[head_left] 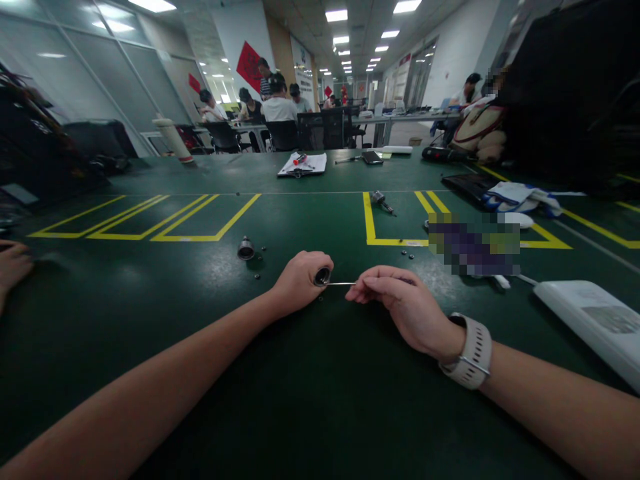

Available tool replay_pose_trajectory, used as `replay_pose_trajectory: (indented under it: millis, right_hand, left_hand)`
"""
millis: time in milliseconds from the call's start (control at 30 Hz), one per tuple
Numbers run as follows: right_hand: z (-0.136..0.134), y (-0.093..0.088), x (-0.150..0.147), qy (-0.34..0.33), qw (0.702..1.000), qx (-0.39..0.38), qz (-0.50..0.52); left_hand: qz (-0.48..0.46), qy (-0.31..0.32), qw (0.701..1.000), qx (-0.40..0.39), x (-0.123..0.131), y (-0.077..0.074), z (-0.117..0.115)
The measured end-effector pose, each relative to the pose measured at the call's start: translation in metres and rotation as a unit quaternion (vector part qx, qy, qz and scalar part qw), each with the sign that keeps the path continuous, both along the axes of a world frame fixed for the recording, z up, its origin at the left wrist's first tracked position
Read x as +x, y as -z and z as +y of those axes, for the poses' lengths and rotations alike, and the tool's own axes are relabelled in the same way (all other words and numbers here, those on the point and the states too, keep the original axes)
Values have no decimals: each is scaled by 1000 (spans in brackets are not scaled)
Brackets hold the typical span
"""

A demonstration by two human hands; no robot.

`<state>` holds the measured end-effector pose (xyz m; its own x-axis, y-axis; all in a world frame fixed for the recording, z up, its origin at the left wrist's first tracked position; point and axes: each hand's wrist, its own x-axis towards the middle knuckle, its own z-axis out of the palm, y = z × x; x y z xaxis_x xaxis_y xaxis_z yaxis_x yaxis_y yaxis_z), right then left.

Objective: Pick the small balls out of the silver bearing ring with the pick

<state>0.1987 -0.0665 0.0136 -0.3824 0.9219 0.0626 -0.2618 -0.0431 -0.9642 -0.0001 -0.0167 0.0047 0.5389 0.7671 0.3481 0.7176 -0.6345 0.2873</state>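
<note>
My left hand [296, 283] is closed around a hollow metal cylinder [323, 277], its open end turned toward my right hand. My right hand [395, 293] pinches a tool with a thin metal shaft [341, 284]; most of its handle is hidden by the fingers. The shaft's far end meets the cylinder's mouth, and I cannot tell how deep it sits. Just below my left hand lies a small dark ring [321, 299]. A second metal cylinder [245, 249] stands to the left, with small nuts [263, 249] scattered beside it.
Two small rings [411, 257] lie near the yellow tape [395, 242], and a metal piece with a shaft [381, 201] lies beyond. A white box [590, 310] and a glove [523, 198] are at right. Another person's hand [14, 267] rests far left. A clipboard [303, 165] lies farther back.
</note>
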Motion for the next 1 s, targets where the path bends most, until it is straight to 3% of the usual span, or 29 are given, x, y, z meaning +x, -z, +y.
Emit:
replay_pose_trajectory:
  millis: [1000]
  right_hand:
    - [-3, 4, 2, 2, 997, 59, -57]
  left_hand:
    - [13, -8, 1000, -9, 0, 0, 0]
